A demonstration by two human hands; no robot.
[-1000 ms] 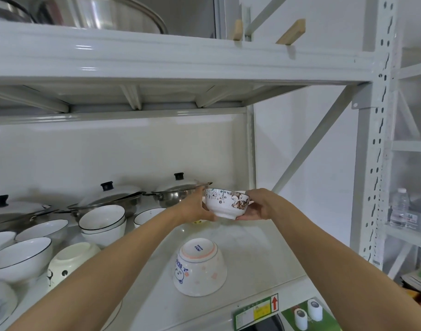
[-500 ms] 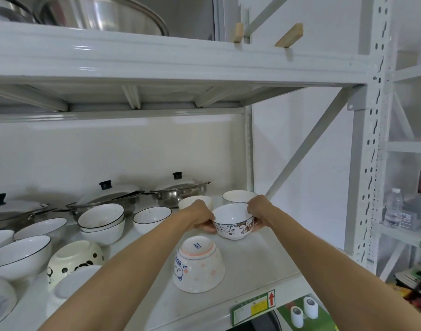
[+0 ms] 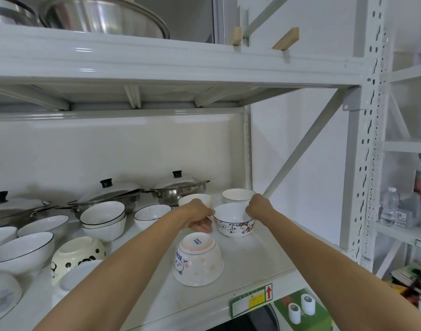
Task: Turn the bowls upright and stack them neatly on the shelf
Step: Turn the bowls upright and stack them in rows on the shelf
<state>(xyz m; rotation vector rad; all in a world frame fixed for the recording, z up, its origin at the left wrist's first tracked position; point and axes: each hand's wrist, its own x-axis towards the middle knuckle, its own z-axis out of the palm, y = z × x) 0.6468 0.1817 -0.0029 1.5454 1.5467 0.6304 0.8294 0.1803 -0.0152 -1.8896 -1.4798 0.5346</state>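
Hands gripping patterned bowl (image 3: pixel 235 223), left hand (image 3: pixel 197 214), right hand (image 3: pixel 257 206), rim pinched

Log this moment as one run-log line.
floral bowl: upright on shelf | left hand: at its side | right hand: on rim | bear bowl: upside down

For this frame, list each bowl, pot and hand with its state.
Floral bowl: upright on shelf, held at rim.
Bear bowl: upside down.
Panda bowl: upside down.
Black-rimmed pair: upright, nested.
Steel pot: lid on.
Left hand: gripping floral bowl.
Right hand: pinching its rim.
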